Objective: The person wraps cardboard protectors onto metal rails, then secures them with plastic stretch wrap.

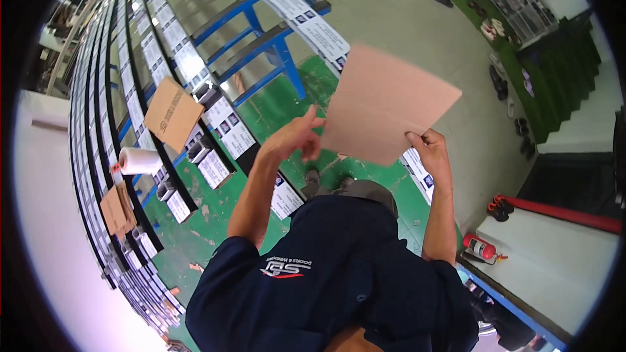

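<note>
In the head view, a flat, brown, four-cornered cardboard sheet (385, 107) is held up in front of the person's body, tilted, its edges slightly blurred. The right hand (430, 153) has it by its lower right edge — the grip is closed, thumb pressed on the upper face, the fingers mostly hidden. The left hand (293, 135) is at the sheet's left edge, its grip partly open with the fingers loosely spread and bent; it has no hold on the sheet, and whether a fingertip touches it I cannot tell.

Below the sheet are the person's feet, on a green painted floor (274, 111). Beyond it stands a blue metal trestle with dark top bars (283, 65), carrying a long, narrow profile covered in white printed film (293, 14), whose near part passes behind the sheet.

To the left, more long black profiles with white film lie side by side. On them rest a printed brown cardboard piece (173, 114), a whitish roll of plastic film (138, 161) and some smaller folded brown cardboard (116, 210). At the far right — well apart from the hands — is a red fire extinguisher (479, 246).
</note>
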The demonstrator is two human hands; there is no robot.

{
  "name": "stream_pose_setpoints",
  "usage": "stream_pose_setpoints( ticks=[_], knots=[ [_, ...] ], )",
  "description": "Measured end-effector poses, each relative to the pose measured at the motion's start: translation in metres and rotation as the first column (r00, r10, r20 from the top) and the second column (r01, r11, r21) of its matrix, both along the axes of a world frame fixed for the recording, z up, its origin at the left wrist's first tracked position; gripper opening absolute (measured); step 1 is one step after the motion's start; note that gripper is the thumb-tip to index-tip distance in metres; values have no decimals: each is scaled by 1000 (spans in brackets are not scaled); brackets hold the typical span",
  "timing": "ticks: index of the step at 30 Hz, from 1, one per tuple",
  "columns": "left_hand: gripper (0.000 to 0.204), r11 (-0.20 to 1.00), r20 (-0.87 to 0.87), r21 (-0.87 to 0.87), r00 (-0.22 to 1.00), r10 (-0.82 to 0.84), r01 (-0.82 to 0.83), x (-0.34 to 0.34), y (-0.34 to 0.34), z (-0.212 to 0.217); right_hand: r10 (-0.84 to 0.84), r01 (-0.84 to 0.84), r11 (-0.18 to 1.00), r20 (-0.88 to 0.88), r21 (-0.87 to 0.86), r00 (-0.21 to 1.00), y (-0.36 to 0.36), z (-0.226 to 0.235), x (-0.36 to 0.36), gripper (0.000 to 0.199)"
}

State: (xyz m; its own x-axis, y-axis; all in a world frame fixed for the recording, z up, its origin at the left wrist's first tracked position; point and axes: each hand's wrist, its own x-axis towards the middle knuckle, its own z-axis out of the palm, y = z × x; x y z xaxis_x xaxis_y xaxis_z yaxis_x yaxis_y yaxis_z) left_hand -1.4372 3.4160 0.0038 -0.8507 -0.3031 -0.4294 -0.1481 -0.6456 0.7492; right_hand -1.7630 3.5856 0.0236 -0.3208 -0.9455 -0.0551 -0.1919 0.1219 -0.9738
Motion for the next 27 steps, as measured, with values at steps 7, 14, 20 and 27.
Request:
stream_pose_setpoints(
  ticks=[7, 14, 20, 27],
  knots=[
    [33, 871, -66, -439, 975, 212, -220, -71, 13, 15, 80, -104, 993, 330, 54, 941, -4, -1, -24, 27],
    [36, 907, -79, -288, 952, 297, -307, -133, 30, 19, 10, -12, 1000, 404, 3, 915, -5, 2, -56, 37],
    [35, 914, -106, -247, 946, 305, -322, -174, 25, 21, -168, 146, 986, 589, 86, 791, -2, -10, -82, 38],
    [38, 991, -58, 32, 989, 133, -131, -207, -16, 0, -283, 322, 941, 773, 108, 567, -6, -19, -100, 27]
  ],
)
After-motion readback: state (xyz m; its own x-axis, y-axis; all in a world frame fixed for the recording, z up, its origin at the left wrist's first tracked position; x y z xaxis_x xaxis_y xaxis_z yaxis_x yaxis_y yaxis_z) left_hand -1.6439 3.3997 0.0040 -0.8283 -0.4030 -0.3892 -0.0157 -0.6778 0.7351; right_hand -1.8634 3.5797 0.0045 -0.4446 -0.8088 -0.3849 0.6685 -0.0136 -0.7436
